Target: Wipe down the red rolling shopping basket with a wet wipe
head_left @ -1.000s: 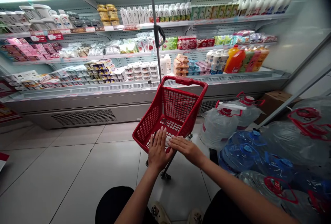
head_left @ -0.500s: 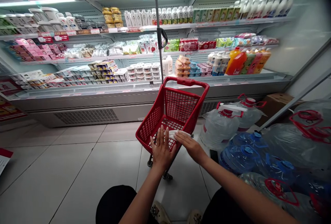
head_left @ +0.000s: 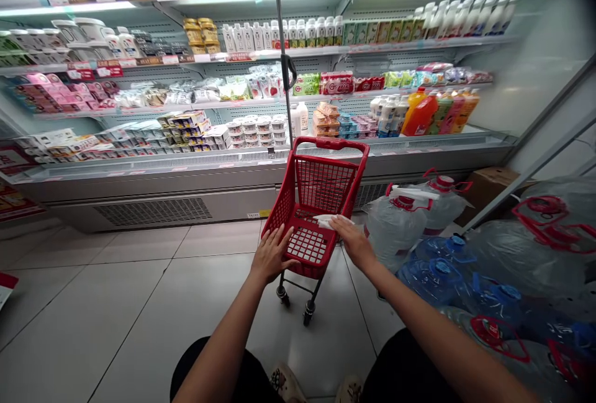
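Observation:
In front of me stands a small red shopping cart (head_left: pixel 326 182) with a plastic grid basket, a looped handle at its far side and black caster wheels. My left hand (head_left: pixel 274 255) lies on the basket's left rim, fingers spread, holding nothing. At the right rim, my right hand (head_left: pixel 352 240) presses a crumpled white cloth (head_left: pixel 326 221) under its fingers. Whether the cloth is fabric or a paper wipe I cannot tell. Part of it is hidden by the fingers.
Behind the cart runs an open refrigerated display (head_left: pixel 186 170) stocked with yogurt tubs and bottles. Large water jugs (head_left: pixel 395 229) and blue water bottles (head_left: pixel 440 272) crowd the right side, near a cardboard box (head_left: pixel 493 182). Grey floor tiles (head_left: pixel 135 303) extend to the left.
My left hand has moved left from the basket's near edge to its left rim. My right hand has shifted slightly up and right with the cloth. The cart has turned a little.

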Motion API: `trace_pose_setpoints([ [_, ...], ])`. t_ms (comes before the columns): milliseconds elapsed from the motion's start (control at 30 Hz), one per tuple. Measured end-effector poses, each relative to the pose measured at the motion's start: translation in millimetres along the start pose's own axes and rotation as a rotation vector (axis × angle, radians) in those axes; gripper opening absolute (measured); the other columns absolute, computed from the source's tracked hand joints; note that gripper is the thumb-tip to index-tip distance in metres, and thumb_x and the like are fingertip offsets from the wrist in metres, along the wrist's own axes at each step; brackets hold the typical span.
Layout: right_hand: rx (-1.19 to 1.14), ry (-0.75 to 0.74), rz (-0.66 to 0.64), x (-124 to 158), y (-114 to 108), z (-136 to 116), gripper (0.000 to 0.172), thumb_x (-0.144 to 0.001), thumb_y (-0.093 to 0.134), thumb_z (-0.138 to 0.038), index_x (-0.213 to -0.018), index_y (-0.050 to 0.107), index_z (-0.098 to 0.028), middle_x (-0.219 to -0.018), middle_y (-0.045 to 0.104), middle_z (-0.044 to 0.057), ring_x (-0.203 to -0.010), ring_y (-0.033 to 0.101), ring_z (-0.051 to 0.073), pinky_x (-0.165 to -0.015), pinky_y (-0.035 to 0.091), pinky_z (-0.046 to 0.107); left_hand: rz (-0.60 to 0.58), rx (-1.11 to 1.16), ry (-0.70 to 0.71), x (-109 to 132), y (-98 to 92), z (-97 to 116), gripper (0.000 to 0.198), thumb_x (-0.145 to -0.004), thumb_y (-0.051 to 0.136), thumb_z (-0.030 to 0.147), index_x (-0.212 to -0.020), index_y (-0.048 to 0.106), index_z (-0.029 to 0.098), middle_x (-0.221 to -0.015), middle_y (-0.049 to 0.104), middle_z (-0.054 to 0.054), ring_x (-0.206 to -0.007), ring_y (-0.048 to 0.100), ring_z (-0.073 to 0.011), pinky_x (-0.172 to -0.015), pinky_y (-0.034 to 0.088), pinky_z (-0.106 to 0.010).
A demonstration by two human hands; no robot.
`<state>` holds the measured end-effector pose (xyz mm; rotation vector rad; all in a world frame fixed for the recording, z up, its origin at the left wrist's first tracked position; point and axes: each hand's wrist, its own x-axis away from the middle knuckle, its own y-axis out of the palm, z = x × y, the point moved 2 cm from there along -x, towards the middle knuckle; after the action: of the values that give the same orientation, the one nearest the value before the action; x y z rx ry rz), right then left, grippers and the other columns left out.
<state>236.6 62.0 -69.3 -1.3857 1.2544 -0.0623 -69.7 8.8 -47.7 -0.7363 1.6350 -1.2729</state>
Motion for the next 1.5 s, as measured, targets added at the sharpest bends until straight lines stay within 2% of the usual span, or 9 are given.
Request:
trace_pose_setpoints([
  [233, 0.038, -0.045, -0.031, 65.4, 1.4, -89.6, 0.077, -0.095, 0.03, 0.002, -0.166, 0.023, -0.028, -0.16, 0.048, 0.004, -0.152, 0.038, 0.021, -0.124, 0.04, 0.05, 0.091, -0.028, -0.065, -0.5, 2.4, 35.4, 0.101, -0.088, 0.06, 0.073, -0.167, 0.016, 0.028, -0.168, 0.033, -0.017, -0.148, 0.045, -0.0344, -0.124, 0.03, -0.051],
  [433, 0.111, -0.039, 0.043, 57.1, 19.3, -129.1, 0.078, -0.096, 0.033, 0.001, -0.167, 0.012, -0.022, -0.158, 0.05, 0.01, -0.145, 0.049, 0.024, -0.118, 0.048, 0.048, 0.216, 0.011, -0.17, 3.7, 0.9, 88.0, 0.091, -0.096, 0.061, 0.052, -0.167, 0.013, 0.023, -0.17, 0.025, -0.021, -0.143, 0.05, -0.037, -0.12, 0.034, -0.055],
  [567, 0.131, -0.119, 0.001, 58.4, 11.4, -120.5, 0.077, -0.097, 0.033, 0.001, -0.167, 0.012, -0.022, -0.159, 0.049, 0.008, -0.147, 0.046, 0.022, -0.12, 0.045, 0.046, 0.161, 0.052, -0.086, 2.2, -5.9, 87.6, 0.091, -0.096, 0.062, 0.047, -0.168, 0.011, 0.023, -0.172, 0.022, -0.017, -0.145, 0.049, -0.0306, -0.118, 0.04, -0.045],
  [667, 0.177, -0.114, -0.039, 76.2, -12.4, -92.7, 0.075, -0.099, 0.03, 0.001, -0.167, 0.014, -0.025, -0.161, 0.045, 0.005, -0.15, 0.042, 0.021, -0.123, 0.04, 0.047, 0.096, 0.043, 0.069, -0.4, -14.6, 56.0, 0.094, -0.094, 0.064, 0.053, -0.167, 0.011, 0.025, -0.171, 0.027, -0.009, -0.153, 0.038, -0.0262, -0.125, 0.031, -0.042],
  [767, 0.235, -0.024, -0.017, 92.5, -34.1, -62.2, 0.075, -0.1, 0.027, 0.001, -0.167, 0.015, -0.029, -0.162, 0.045, 0.004, -0.15, 0.041, 0.021, -0.126, 0.035, 0.05, 0.078, -0.006, 0.126, -1.7, -19.8, 23.0, 0.091, -0.096, 0.063, 0.051, -0.167, 0.011, 0.027, -0.171, 0.027, -0.004, -0.157, 0.029, -0.025, -0.132, 0.017, -0.045],
  [867, 0.241, 0.043, 0.024, 95.5, -37.7, -50.9, 0.077, -0.098, 0.024, 0.003, -0.167, 0.014, -0.03, -0.161, 0.046, 0.003, -0.15, 0.041, 0.021, -0.125, 0.037, 0.051, 0.084, -0.022, 0.12, -3.2, -15.7, 12.2, 0.086, -0.099, 0.059, 0.044, -0.167, 0.008, 0.028, -0.172, 0.025, -0.003, -0.158, 0.027, -0.0232, -0.132, 0.016, -0.045],
  [1233, 0.119, -0.007, 0.056, 33.0, 40.7, -119.7, 0.077, -0.095, 0.033, 0.001, -0.167, 0.018, -0.022, -0.16, 0.046, 0.008, -0.148, 0.046, 0.023, -0.121, 0.043, 0.046, 0.19, 0.026, -0.037, -14.0, 8.5, 56.7, 0.084, -0.102, 0.048, 0.028, -0.166, -0.006, 0.023, -0.169, 0.031, -0.005, -0.156, 0.031, -0.0208, -0.132, 0.017, -0.044],
  [1367, 0.048, -0.019, 0.078, 27.8, 39.9, -119.8, 0.075, -0.096, 0.032, 0.0, -0.167, 0.018, -0.021, -0.155, 0.054, 0.01, -0.143, 0.051, 0.022, -0.119, 0.047, 0.047, 0.197, 0.074, -0.045, -11.0, 6.3, 65.9, 0.084, -0.1, 0.048, 0.024, -0.167, -0.003, 0.023, -0.169, 0.032, -0.007, -0.157, 0.031, -0.0216, -0.133, 0.007, -0.047],
  [1500, -0.112, 0.008, 0.066, 38.3, 24.0, -110.1, 0.069, -0.099, 0.037, -0.005, -0.165, 0.024, -0.024, -0.149, 0.06, 0.011, -0.138, 0.056, 0.023, -0.115, 0.051, 0.048, 0.157, 0.19, 0.018, -8.2, -5.9, 66.1, 0.084, -0.098, 0.057, 0.034, -0.167, 0.01, 0.024, -0.167, 0.037, -0.011, -0.158, 0.027, -0.0266, -0.13, -0.005, -0.059],
])
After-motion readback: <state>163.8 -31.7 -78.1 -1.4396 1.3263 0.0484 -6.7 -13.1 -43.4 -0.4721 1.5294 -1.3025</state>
